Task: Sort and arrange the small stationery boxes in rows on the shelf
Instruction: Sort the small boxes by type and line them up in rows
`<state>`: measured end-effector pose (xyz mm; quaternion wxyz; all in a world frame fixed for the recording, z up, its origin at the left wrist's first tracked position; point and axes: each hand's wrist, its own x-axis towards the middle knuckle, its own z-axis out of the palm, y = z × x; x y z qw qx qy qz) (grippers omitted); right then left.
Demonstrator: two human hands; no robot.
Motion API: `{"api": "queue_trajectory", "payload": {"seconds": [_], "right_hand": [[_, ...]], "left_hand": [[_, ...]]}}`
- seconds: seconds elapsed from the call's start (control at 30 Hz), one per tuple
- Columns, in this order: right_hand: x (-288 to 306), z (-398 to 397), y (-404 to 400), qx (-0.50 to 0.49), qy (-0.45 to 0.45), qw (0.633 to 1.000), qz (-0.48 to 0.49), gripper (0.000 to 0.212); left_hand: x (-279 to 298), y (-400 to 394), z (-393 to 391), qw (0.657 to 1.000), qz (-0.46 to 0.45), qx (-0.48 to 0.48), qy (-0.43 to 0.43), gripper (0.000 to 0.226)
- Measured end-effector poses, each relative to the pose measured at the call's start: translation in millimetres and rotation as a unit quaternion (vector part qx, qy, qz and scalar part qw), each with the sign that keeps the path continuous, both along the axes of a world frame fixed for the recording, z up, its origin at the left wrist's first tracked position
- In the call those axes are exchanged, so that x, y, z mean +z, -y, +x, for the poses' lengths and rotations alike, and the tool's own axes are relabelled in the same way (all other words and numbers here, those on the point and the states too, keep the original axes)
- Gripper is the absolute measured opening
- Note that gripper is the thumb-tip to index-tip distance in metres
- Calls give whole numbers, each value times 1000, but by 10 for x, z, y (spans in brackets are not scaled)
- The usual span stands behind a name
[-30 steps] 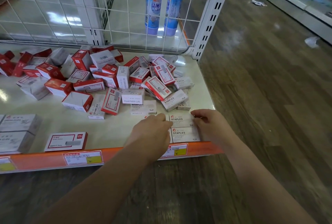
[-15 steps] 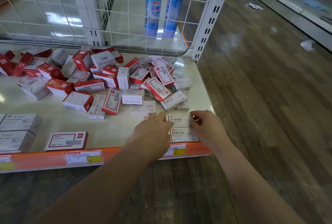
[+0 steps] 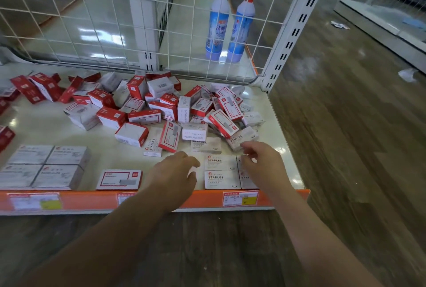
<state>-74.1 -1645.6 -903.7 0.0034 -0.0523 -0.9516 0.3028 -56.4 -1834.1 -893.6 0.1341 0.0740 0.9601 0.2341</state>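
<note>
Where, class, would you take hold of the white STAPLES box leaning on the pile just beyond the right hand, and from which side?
Pinch the white STAPLES box across its two long side faces, coming from above and from the near, shelf-edge side. It lies tilted against the pile of red and white boxes, so its near end is free, and the right hand is already close.

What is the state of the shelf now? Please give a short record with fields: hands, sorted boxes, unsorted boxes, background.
left hand: left hand hovers by the white staples boxes, fingers relaxed, holding nothing
right hand: right hand over the same boxes, fingers loosely curled, holding nothing
sorted boxes: staples boxes flat in rows at the shelf front; grey boxes grouped at left; one red-framed box alone
unsorted boxes: red and white pile behind
background: two blue bottles behind the wire grid
</note>
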Motion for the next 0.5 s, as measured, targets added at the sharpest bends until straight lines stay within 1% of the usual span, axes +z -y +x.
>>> {"api": "queue_trajectory", "payload": {"seconds": [0.1,0.2,0.3,0.43,0.5], "right_hand": [[-17,-83,177,35,-2,999,-13,30],[-13,-169,334,58,14,998,-27,35],[1,-236,459,76,13,996,-51,38],[-41,-329,589,99,-1,994,-36,30],[-55,-344,639,87,-1,995,-39,29]], "left_hand": [[6,151,7,999,2,51,-1,31],[6,275,6,996,15,88,-6,31],[-2,360,-4,995,18,98,-9,32],[-7,452,-42,993,14,113,-14,33],[-11,487,-53,993,11,119,-18,34]]}}
